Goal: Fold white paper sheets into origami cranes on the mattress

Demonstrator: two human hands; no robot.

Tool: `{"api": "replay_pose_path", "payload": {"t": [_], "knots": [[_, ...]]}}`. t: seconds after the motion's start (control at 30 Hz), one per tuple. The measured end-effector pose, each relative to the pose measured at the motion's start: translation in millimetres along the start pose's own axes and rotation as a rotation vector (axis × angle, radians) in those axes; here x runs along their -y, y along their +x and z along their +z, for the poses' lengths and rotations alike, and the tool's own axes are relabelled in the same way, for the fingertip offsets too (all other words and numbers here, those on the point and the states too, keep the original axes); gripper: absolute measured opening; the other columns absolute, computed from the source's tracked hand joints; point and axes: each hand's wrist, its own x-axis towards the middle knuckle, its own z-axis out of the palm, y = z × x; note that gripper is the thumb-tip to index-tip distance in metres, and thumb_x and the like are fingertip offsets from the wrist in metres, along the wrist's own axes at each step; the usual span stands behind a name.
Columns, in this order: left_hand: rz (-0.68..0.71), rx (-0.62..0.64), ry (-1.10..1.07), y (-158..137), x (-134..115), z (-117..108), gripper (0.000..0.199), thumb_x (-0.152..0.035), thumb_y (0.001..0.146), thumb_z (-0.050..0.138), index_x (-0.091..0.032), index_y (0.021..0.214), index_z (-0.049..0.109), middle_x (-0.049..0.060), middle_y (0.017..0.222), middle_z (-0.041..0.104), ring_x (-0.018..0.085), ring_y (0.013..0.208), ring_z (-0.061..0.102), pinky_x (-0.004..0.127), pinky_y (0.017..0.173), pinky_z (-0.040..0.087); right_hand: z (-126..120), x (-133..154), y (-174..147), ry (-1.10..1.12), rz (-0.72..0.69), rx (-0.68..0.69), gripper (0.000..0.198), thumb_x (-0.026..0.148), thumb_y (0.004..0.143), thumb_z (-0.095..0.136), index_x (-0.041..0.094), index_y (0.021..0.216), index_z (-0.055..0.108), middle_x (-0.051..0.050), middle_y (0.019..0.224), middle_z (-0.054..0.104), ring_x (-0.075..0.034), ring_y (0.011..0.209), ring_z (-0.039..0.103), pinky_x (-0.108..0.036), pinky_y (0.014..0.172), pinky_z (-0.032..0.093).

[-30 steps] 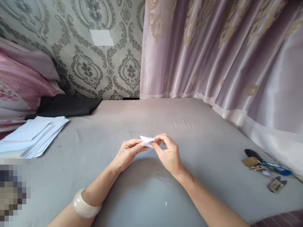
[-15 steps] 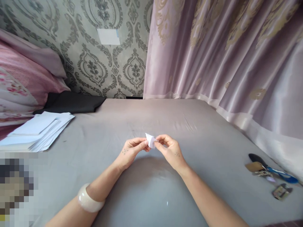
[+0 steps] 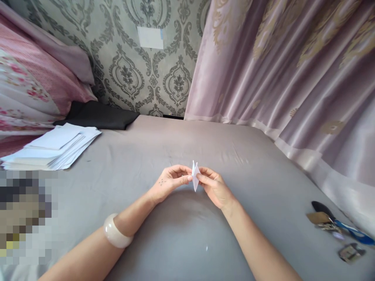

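A small piece of folded white paper (image 3: 195,180) is held upright between my two hands, just above the grey sheet. It is a narrow diamond, with two thin points at the top and one at the bottom. My left hand (image 3: 172,180) pinches its left side between thumb and fingers. From the other side, my right hand (image 3: 215,185) grips it, thumb against the near face and fingers behind. The fingertips cover part of the folds. A pale bangle (image 3: 115,232) circles my left forearm.
Grey sheet (image 3: 164,242) covers the surface. White papers (image 3: 58,144) are stacked at left beside a folded black cloth (image 3: 99,115). A blue-handled tool (image 3: 353,232), keys (image 3: 325,226) and a small metal object (image 3: 350,253) lie at right. Pink curtains (image 3: 249,70) hang behind.
The folded paper has been turned in my hands, from a broad tilted shape to a narrow upright diamond. My right hand has rolled over slightly. The whole view has shifted a little.
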Motion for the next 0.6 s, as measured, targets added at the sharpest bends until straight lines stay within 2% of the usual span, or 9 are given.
{"api": "replay_pose_path", "payload": {"t": [0.23, 0.4, 0.6], "knots": [[-0.003, 0.000, 0.005, -1.5, -0.9, 1.4, 0.022, -0.030, 0.074, 0.077, -0.016, 0.091, 0.072, 0.004, 0.085, 0.070, 0.016, 0.079, 0.063, 0.029, 0.075, 0.049, -1.3, -1.5, 1.2, 0.053, 0.019, 0.067, 0.019, 0.033, 0.070, 0.076, 0.023, 0.085, 0.071, -0.001, 0.081, 0.071, -0.017, 0.075, 0.063, -0.032, 0.075, 0.048], [0.015, -0.049, 0.090, -3.8, 1.1, 2.9, 0.021, -0.032, 0.077, 0.075, -0.016, 0.090, 0.072, 0.004, 0.081, 0.070, 0.012, 0.072, 0.060, 0.026, 0.071, 0.049, -1.8, -2.9, 2.7, 0.093, 0.040, 0.069, 0.016, 0.029, 0.070, 0.075, 0.023, 0.084, 0.072, 0.000, 0.081, 0.071, -0.015, 0.076, 0.063, -0.031, 0.078, 0.047], [0.186, -0.116, 0.145, -4.4, 4.8, 3.8, 0.025, -0.032, 0.081, 0.070, -0.017, 0.101, 0.065, 0.003, 0.080, 0.066, 0.015, 0.076, 0.061, 0.026, 0.069, 0.050, -4.0, -4.7, 3.6, 0.159, 0.056, 0.066, 0.016, 0.026, 0.069, 0.076, 0.022, 0.084, 0.073, -0.001, 0.084, 0.071, -0.016, 0.080, 0.063, -0.030, 0.080, 0.046]]}}
